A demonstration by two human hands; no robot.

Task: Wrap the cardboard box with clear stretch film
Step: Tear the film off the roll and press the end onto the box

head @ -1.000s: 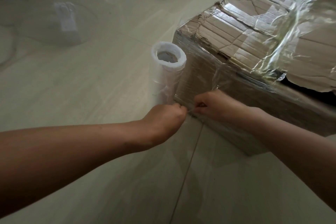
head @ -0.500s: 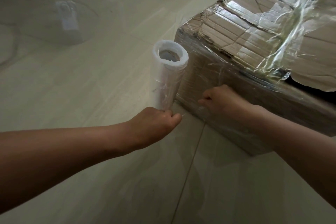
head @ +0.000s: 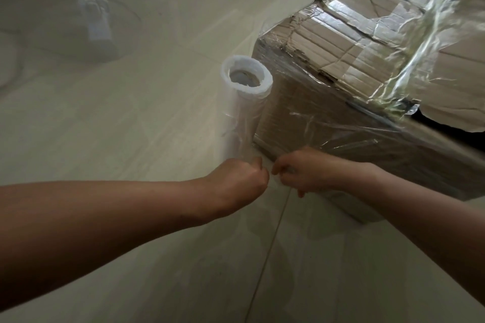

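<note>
Beside box (head: 325,65), left hand (head: 240,178), right hand (head: 307,170) pinch film (head: 338,135).

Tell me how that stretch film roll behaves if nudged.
The stretch film roll stands tall and narrow on end, so it would probably tip easily and then roll across the smooth floor. Its hollow core suggests it is fairly light. The loose film the left hand and right hand pinch looks thin and wrinkled, likely floppy.

Hands (head: 237,181) (head: 307,172) pinching film (head: 330,136), roll (head: 245,105) beside cardboard box (head: 338,44)
</note>
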